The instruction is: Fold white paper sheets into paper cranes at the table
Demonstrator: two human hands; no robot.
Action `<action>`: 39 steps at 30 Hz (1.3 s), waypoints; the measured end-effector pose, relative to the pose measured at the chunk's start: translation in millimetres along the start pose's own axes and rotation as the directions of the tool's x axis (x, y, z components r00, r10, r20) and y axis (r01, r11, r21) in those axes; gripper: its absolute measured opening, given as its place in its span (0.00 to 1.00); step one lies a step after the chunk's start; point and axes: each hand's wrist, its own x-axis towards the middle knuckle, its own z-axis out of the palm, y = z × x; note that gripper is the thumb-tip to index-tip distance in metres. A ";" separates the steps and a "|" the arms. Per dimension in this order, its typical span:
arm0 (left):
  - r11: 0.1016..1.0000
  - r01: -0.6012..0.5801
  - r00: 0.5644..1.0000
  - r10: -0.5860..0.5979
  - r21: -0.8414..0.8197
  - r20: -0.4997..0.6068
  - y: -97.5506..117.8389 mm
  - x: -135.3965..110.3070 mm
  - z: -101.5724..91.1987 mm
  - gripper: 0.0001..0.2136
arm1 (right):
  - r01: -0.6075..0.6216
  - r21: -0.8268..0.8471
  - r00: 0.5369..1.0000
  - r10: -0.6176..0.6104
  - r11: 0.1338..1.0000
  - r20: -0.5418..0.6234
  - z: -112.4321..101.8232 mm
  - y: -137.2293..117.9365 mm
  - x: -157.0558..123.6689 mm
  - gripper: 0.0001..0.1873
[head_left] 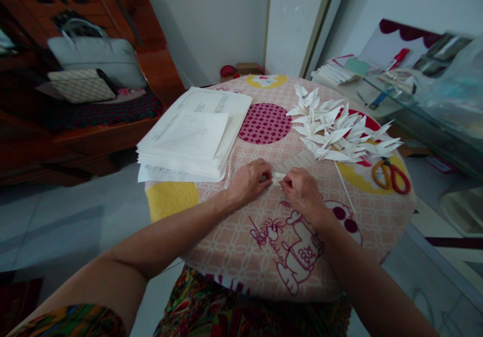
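Observation:
My left hand (249, 180) and my right hand (302, 190) meet at the middle of a round table covered with a pink patterned cloth (241, 246). Both pinch a small folded piece of white paper (278, 177) that lies on the cloth between them. Only a sliver of the paper shows between my fingertips. To the left of my hands a thick stack of white sheets (192, 136) rests on the table. At the far right lies a heap of several folded white paper shapes (339, 133).
Orange-handled scissors (390, 175) lie at the table's right edge, with a thin white stick (344, 186) beside them. A wooden bench (98, 120) with bags stands to the left. A glass-topped counter (407, 100) with papers stands at the right. Grey tiled floor surrounds the table.

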 end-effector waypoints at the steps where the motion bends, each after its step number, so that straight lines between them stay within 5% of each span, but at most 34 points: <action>1: 1.000 -0.015 1.000 0.015 -0.006 -0.002 -0.9 -0.5 0.1 0.05 | 0.003 -0.002 1.000 -0.003 1.000 -0.001 0.0 0.1 0.0 0.10; 26: 0.984 -0.163 0.985 0.166 -0.072 0.039 -10.3 -5.7 -4.9 0.04 | 0.144 0.076 0.989 -0.145 0.987 0.015 -7.0 5.4 -5.5 0.10; 39: 0.999 0.015 0.997 -0.019 0.050 0.074 -0.9 0.7 -2.8 0.05 | 0.084 0.077 0.996 -0.086 0.993 0.020 -3.6 -0.1 -2.7 0.10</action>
